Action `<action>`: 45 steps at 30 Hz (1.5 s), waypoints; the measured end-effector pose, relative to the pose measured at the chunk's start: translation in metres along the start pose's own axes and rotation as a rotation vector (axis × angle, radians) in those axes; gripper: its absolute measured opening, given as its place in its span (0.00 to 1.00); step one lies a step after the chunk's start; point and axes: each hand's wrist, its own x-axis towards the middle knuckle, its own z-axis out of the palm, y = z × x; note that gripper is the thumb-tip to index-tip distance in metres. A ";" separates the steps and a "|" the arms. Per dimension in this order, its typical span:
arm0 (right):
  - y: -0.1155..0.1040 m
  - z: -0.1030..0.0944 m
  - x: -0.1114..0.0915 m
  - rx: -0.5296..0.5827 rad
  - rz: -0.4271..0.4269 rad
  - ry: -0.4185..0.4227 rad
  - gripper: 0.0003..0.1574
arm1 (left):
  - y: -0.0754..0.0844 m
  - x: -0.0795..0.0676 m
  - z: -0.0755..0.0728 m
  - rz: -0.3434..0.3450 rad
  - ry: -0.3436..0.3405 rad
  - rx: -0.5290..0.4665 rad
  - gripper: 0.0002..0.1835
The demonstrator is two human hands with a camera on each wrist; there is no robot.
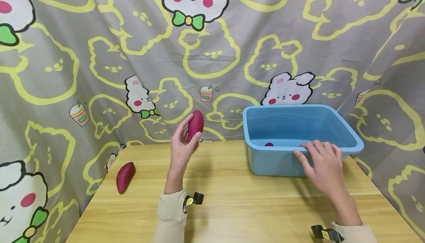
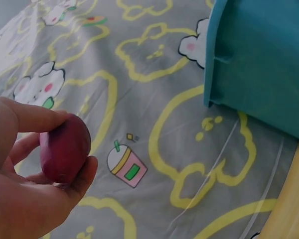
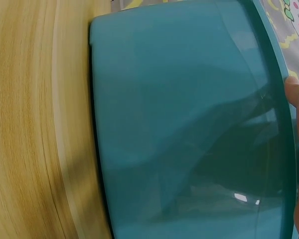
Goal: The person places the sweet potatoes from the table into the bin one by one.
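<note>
A purple-red sweet potato [image 1: 196, 125] is held up above the table's back part in my left hand [image 1: 182, 142], the fingers and thumb pinching its sides. The left wrist view shows this sweet potato [image 2: 66, 148] end-on between thumb and fingers. My right hand [image 1: 325, 165] grips the front rim of a blue plastic bin [image 1: 279, 162], fingers hooked over the edge. In the right wrist view the thumb [image 3: 292, 90] lies along the rim. Inside the bin, the top of another purple-red piece [image 1: 269, 144] shows; the front wall hides the rest.
Another sweet potato [image 1: 125, 177] lies near the left edge of the wooden table [image 1: 232, 206]. The bin stands at the table's back right. A grey curtain [image 1: 219, 66] with yellow outlines and white rabbits hangs close behind the table and along both sides.
</note>
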 end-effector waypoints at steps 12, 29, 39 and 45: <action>-0.001 -0.001 0.001 0.001 0.002 -0.004 0.21 | -0.004 -0.001 0.015 0.038 -0.036 -0.033 0.33; -0.001 0.000 -0.001 -0.007 0.007 -0.001 0.21 | -0.019 -0.003 0.037 0.055 -0.120 -0.001 0.33; -0.003 0.000 0.000 -0.008 0.004 0.004 0.21 | -0.019 -0.006 0.046 0.029 -0.107 -0.043 0.32; -0.003 0.000 -0.001 -0.010 0.004 -0.003 0.21 | -0.022 -0.008 0.051 0.033 -0.093 -0.083 0.30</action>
